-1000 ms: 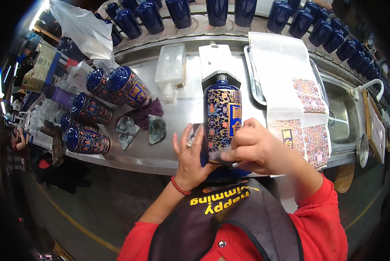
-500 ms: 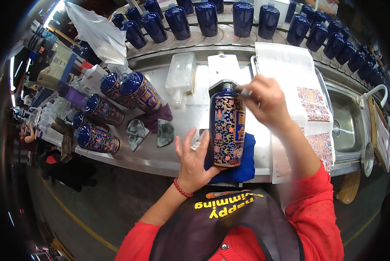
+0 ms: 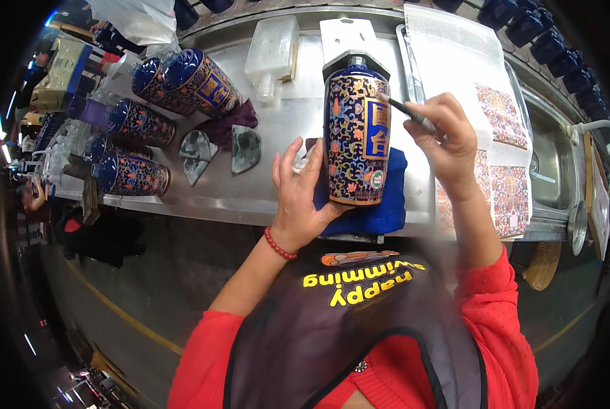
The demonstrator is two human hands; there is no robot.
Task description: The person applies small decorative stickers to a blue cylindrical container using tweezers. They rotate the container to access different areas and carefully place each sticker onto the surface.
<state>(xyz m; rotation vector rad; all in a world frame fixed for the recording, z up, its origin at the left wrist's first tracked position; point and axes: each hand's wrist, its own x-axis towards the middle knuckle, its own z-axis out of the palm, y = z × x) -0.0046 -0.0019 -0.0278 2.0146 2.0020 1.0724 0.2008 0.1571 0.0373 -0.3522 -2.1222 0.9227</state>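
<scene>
A dark blue bottle (image 3: 348, 136) with a colourful floral wrap and gold-edged blue panel lies tilted in front of me, its neck away from me, against a dark angular rest (image 3: 381, 66). My left hand (image 3: 299, 194) holds its left side and base, the thumb under the bottom edge. A small white wad (image 3: 301, 162) shows between those fingers. In my right hand (image 3: 446, 140) is a slim dark tool (image 3: 405, 109), pinched between the fingers, its tip at the wrap's upper right edge. Below the bottle lies a blue cloth (image 3: 392, 194).
Several wrapped bottles (image 3: 197, 82) stand at the left, near a purple cloth (image 3: 216, 125) and two grey-green pieces (image 3: 245, 148). A clear rectangular bottle (image 3: 272, 51) lies behind. To the right are printed floral sheets (image 3: 507, 191) and a sink (image 3: 555, 153). Plain blue bottles (image 3: 557, 51) line the back.
My right hand has moved from the bottle's neck down to the wrap's upper right edge. The bottle has turned slightly, showing more of the panel. The whole view has shifted toward me.
</scene>
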